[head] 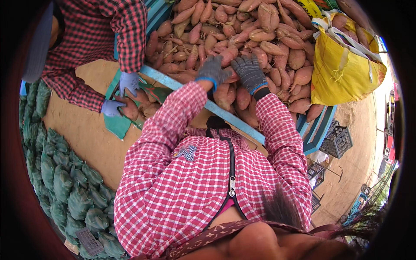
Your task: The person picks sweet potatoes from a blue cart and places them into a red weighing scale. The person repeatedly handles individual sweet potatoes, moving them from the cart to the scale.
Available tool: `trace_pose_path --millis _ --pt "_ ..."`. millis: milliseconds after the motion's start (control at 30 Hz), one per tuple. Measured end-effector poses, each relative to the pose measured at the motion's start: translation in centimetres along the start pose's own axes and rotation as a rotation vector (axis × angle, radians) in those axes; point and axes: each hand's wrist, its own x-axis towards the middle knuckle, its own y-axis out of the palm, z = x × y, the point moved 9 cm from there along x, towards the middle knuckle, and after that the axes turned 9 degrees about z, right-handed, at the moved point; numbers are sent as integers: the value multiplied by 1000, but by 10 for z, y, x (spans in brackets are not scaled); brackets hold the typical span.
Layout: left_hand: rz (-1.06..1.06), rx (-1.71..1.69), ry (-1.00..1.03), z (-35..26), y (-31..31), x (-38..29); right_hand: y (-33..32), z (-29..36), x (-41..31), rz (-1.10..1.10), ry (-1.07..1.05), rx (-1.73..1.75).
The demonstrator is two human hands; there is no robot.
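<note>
Sweet potatoes (224, 35) with reddish skins fill a blue slatted bin before me. My left hand (213, 72), in a grey glove with a blue cuff, rests on the heap close to the bin's near rail (198, 94). Beside its fingers lies a sweet potato (231, 75); whether the hand grips it cannot be told. My right hand (249, 72), in a matching glove, lies palm down on the heap just to the right, its fingers forward among the roots. The undersides of both hands are hidden.
At the left, a co-worker's gloved hands (120, 94) handle sweet potatoes at a green bag (118, 125). Filled green mesh sacks (78, 195) are stacked at the lower left. A yellow woven bag (344, 65) of sweet potatoes stands at the bin's right, with black plastic crates (338, 141) below.
</note>
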Motion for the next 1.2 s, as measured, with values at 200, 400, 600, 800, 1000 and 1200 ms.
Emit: trace_pose_path --millis 200,400,600,800,1000,1200 --pt "429 199 -69 -25 -17 45 -44 -5 -25 -4 114 70" --pt "297 207 65 -8 -18 49 -68 -49 -84 -18 326 431" --pt "229 -890 361 57 -19 -14 22 -70 -167 -252 319 1566" --pt "-71 -1278 152 147 -51 -100 74 -35 -171 -584 167 3090" --pt "-387 -1427 -552 408 33 -249 112 -43 -195 -596 246 2893" --pt "-199 -1524 -968 512 113 -273 68 -8 -221 -553 -122 3045"
